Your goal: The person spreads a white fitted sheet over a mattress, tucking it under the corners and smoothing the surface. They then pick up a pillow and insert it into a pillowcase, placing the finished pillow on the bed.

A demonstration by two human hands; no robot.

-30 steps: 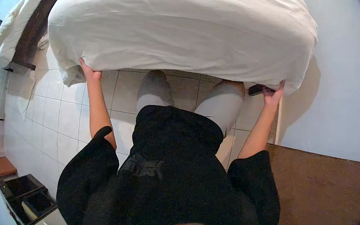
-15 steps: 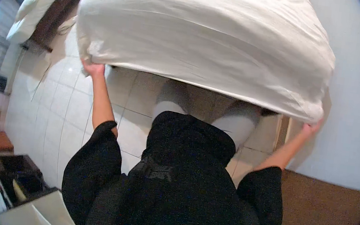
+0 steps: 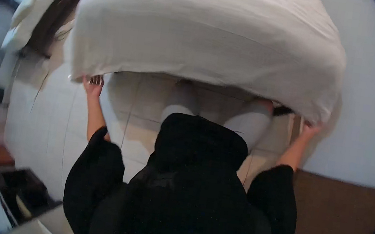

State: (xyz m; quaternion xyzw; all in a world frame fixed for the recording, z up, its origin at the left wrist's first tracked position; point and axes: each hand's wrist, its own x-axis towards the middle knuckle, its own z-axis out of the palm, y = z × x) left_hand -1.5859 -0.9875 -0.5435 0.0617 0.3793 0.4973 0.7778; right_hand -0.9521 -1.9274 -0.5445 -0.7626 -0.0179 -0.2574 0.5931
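A white bed sheet (image 3: 206, 48) drapes over the end of the bed in front of me, its lower edge hanging in a shallow arch. At the left end of that edge, my left hand (image 3: 93, 85) is closed on the cloth, with the fingers curled. My right hand (image 3: 310, 128) pinches the sheet's right lower corner; the cloth partly covers its fingertips. Both arms reach forward, spread wide. Whatever lies under the sheet is hidden, apart from a dark bit of the bed's base (image 3: 283, 111) near the right corner.
My legs (image 3: 182, 104) stand close against the bed on a tiled floor (image 3: 48, 132). A pale wall (image 3: 363, 116) rises close on the right, above a brown surface (image 3: 334, 221). Another piece of furniture with pale cloth (image 3: 33, 11) is at far left; a dark open box (image 3: 26, 190) sits lower left.
The sheet's lower edge has gone from taut and nearly straight to slack and arched. My left hand has come slightly nearer to me, and my right hand has moved inward to the left.
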